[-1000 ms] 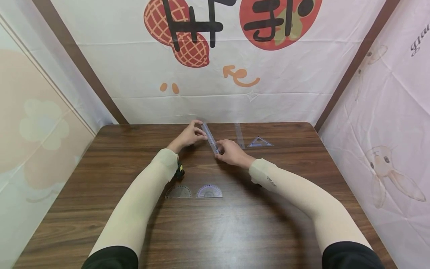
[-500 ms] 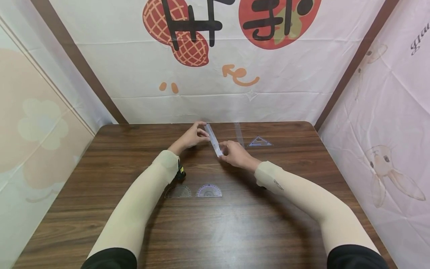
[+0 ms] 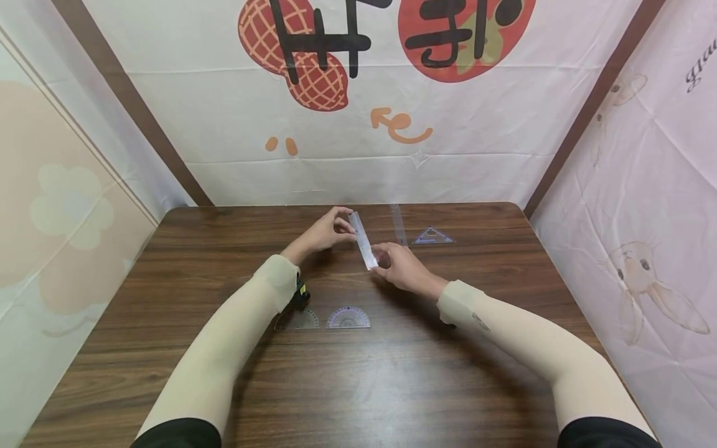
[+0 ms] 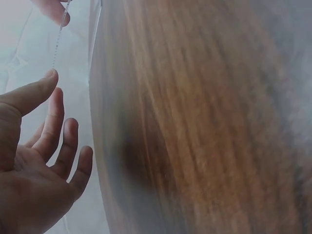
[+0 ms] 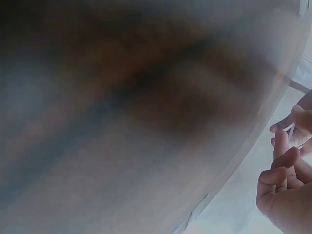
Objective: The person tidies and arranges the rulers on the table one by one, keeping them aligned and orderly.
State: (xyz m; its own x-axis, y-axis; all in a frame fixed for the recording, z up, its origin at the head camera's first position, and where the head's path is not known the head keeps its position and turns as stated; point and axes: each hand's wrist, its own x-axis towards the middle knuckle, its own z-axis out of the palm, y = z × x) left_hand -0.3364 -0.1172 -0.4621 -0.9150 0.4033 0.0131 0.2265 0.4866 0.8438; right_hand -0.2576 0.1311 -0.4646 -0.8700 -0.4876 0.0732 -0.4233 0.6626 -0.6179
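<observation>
A clear straight ruler [image 3: 363,240] is held slantwise above the far part of the table, between the two hands. The left hand [image 3: 327,230] pinches its far end. In the left wrist view the ruler [image 4: 58,44] appears as a thin marked edge at the tips of the thumb and forefinger, while the other fingers of the left hand [image 4: 44,161] spread loosely. At the near end, the right hand [image 3: 404,267] grips the ruler between thumb and fingers. The right wrist view has the right hand [image 5: 287,190] at its right edge, fingers curled.
Behind the right hand lies another clear ruler [image 3: 398,224], with a blue-edged set square [image 3: 433,239] to its right. Two protractors lie nearer: a purple-marked one [image 3: 348,320] and a clear one [image 3: 306,320] partly behind the left forearm. Cloth walls [image 3: 347,180] border the wooden table [image 3: 358,386].
Both hands have drawn the ruler to the right and slightly nearer. It has turned so its face catches more light. The protractors, set square and other ruler stay put.
</observation>
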